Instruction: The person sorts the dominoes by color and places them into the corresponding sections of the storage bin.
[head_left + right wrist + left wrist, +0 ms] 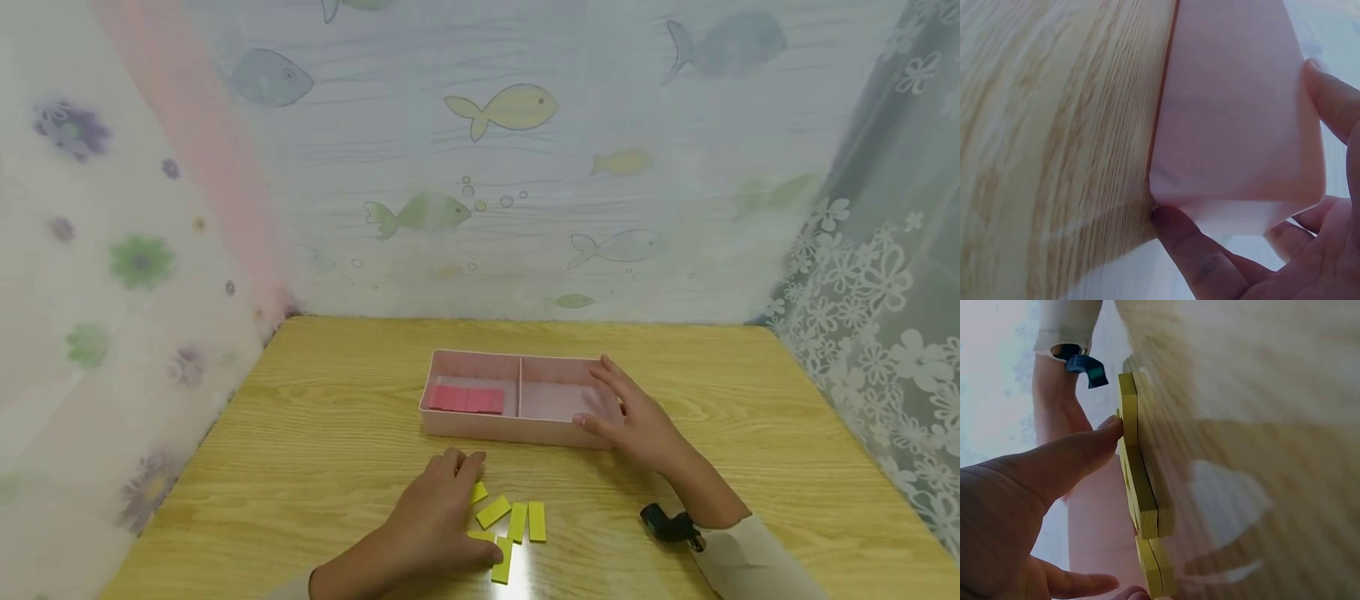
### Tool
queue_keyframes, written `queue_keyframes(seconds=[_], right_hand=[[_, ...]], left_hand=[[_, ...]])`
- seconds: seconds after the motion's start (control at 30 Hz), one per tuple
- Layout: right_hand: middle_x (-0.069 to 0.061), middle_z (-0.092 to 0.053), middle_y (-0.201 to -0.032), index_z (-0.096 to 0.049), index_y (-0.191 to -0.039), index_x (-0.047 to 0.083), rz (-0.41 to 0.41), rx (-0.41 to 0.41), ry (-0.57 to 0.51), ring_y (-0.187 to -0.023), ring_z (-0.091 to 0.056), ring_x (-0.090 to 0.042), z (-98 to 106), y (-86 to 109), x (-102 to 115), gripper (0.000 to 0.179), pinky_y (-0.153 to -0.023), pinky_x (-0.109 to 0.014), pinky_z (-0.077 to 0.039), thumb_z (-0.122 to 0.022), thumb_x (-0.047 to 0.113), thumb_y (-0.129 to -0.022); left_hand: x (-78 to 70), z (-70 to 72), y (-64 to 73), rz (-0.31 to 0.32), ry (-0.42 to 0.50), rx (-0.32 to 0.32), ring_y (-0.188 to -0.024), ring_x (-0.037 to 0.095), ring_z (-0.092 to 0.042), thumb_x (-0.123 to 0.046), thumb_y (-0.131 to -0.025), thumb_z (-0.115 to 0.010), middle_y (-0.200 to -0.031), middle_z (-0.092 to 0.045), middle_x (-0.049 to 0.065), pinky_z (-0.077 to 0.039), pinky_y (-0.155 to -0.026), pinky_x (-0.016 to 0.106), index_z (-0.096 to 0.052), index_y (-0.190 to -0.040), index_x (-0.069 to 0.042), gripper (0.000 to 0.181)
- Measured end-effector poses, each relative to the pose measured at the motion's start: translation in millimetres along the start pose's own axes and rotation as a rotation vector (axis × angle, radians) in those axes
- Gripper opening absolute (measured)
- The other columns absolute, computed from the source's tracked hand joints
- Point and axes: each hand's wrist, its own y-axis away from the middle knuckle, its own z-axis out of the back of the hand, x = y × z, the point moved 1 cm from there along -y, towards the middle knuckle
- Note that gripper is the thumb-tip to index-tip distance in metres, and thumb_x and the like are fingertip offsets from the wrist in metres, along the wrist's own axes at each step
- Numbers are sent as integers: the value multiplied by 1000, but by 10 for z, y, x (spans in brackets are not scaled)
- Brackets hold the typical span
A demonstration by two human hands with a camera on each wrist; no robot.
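A pink two-compartment box [495,427] stands on the table, with several flat pink blocks [467,400] lined up in its left compartment. My right hand [648,429] grips the box's right end, thumb at the front rim and fingers spread over the end and back. In the right wrist view a fingertip [1169,219] meets the box's lower corner. Several flat yellow blocks [537,522] lie scattered in front of the box. My left hand [435,512] spreads around the left side of them. Its thumb [1094,444] touches the edge of one yellow block [1127,409], while its palm hides others.
The wood-grain table [315,417] is backed by a fish-print curtain [517,208]. A flowered curtain [135,333] hangs at the left, and a lacy one [877,283] at the right. A dark strap [671,527] sticks out at the right cuff.
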Motion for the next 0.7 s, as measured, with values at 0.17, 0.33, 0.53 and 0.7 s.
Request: queue_keyframes(seconds=[0.17, 0.33, 0.53, 0.7], right_hand=[[-11, -12, -174, -34, -162, 15, 5, -4, 14, -157, -20, -45, 7, -3, 18, 89, -115, -70, -34, -74, 53, -93], [-11, -11, -174, -34, -162, 15, 4, -6, 9, -157, -20, -45, 1, -3, 9, 88, -115, -70, -34, -74, 52, -93], [-9, -11, -175, -35, -162, 17, -3, -13, 21, -156, -21, -44, -13, 7, -16, 87, -115, -71, -33, -73, 53, -93], [-10, -12, -174, -36, -162, 16, -4, -11, 23, -156, -21, -45, -14, 10, -6, 87, -116, -72, -31, -74, 53, -93]], left_hand=[[18, 37, -15, 20, -5, 9, -92, 13, -50, -65, -67, -88, -112, -53, 2, -51, -71, 31, -54, -140, -5, 101], [48, 82, -40, 22, 4, 20, -88, 11, -52, -62, -72, -87, -106, -55, -1, -51, -71, 31, -62, -125, -7, 81], [143, 64, -80, 15, 23, -2, -83, 9, -53, -54, -77, -87, -100, -57, -4, -51, -72, 31, -69, -114, -9, 61], [206, 105, -119, -6, 74, -14, -74, 6, -48, -39, -82, -86, -84, -52, -6, -44, -62, 26, -69, -88, -13, 32]])
